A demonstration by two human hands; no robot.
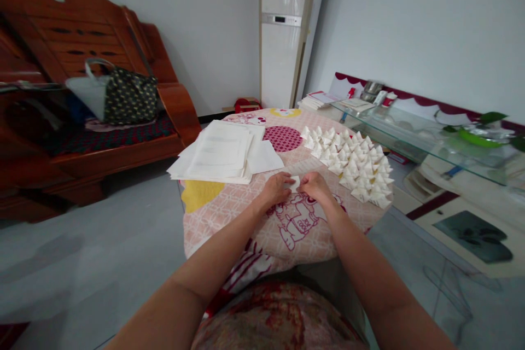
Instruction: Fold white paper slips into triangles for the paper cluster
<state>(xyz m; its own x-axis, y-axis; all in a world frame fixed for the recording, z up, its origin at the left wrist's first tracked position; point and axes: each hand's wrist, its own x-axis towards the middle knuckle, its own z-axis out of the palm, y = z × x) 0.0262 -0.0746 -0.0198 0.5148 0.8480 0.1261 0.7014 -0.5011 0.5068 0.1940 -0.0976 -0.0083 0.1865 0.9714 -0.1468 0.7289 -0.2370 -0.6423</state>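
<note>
Between my two hands is a small piece of folded white paper (294, 184), held low over the cloth-covered table (241, 213). My left hand (279, 188) has its fingers closed at the paper's left edge. On the other side my right hand (314, 185) pinches the right edge. Rows of small pointed folded-paper pieces (353, 161) stand to the right of my hands. To the left lies a stack of white paper sheets (221, 150), some askew. A narrow paper strip (301, 167) appears to lie just beyond my fingers.
A glass-topped cabinet (426, 147) runs along the right wall, with a green bowl (479, 136) on it. Papers (315, 99) lie at its near end. A wooden bench (98, 27) with a patterned bag (131, 95) stands left. A tall white air conditioner (281, 49) fills the corner.
</note>
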